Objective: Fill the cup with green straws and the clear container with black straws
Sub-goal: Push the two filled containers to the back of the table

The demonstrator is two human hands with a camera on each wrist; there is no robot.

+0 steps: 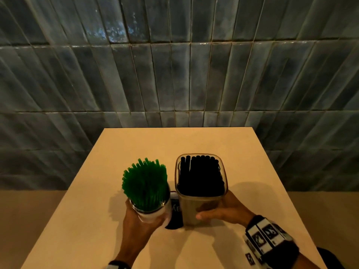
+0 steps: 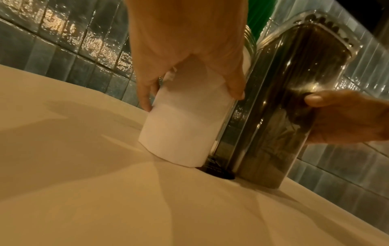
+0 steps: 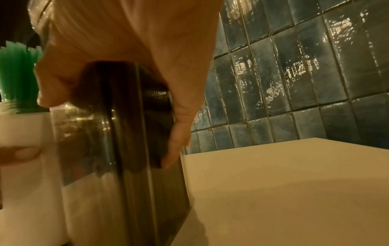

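— Green straws point(image 1: 144, 181) are standing packed and upright in the white cup point(image 2: 183, 126); my left hand point(image 1: 138, 223) is wrapping round it from the near side.

— And the other one?

— I'm gripping the clear container point(image 1: 200, 208), full of black straws point(image 1: 201, 177), with my right hand point(image 1: 223, 209), thumb on the near face. Both are sitting on the beige surface point(image 1: 223, 144), just beside each other, straight ahead of the hands, long axes vertical.

— Anything the head view is missing?

— My left wrist camera is showing both bases touching the surface, plus a dark object point(image 2: 219, 173) lying between them that I cannot identify. To me, filling is looking done.
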